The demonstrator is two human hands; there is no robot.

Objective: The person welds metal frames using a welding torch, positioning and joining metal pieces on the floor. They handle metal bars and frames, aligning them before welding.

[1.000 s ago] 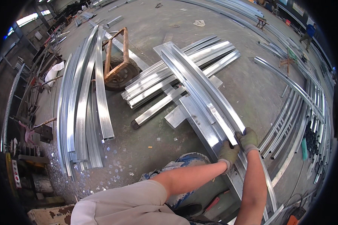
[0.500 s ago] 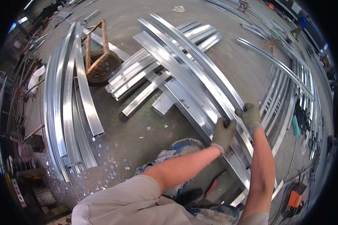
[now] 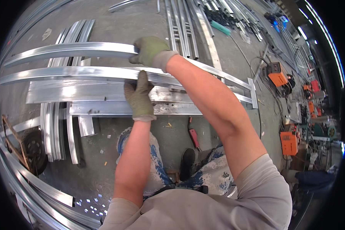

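Note:
Both my hands wear greenish work gloves. My right hand [image 3: 151,51] is closed on the far long silver metal rail [image 3: 76,48]. My left hand [image 3: 140,97] grips the near metal rail [image 3: 65,73], its thumb over the top. To the right, beyond my hands, a short crosspiece [image 3: 253,93] sits at the rails' ends. Beneath and nearer to me lie wide metal beams [image 3: 103,108], stretched left to right. My gloves and right forearm hide parts of both rails. A red-handled torch-like tool [image 3: 193,137] lies on the floor by my shoe.
Stacked metal tubes [image 3: 51,132] run crosswise under the beams at left. A wheel [image 3: 33,147] and more long tubes [image 3: 46,184] lie at lower left. Ladder-like metal frames [image 3: 180,34] lie at the back. Orange machines [image 3: 278,74] with cables stand at right.
My view has swung to the right, bringing the orange machines and crosspiece into sight. My hands remain on the rails, and they look farther apart front to back.

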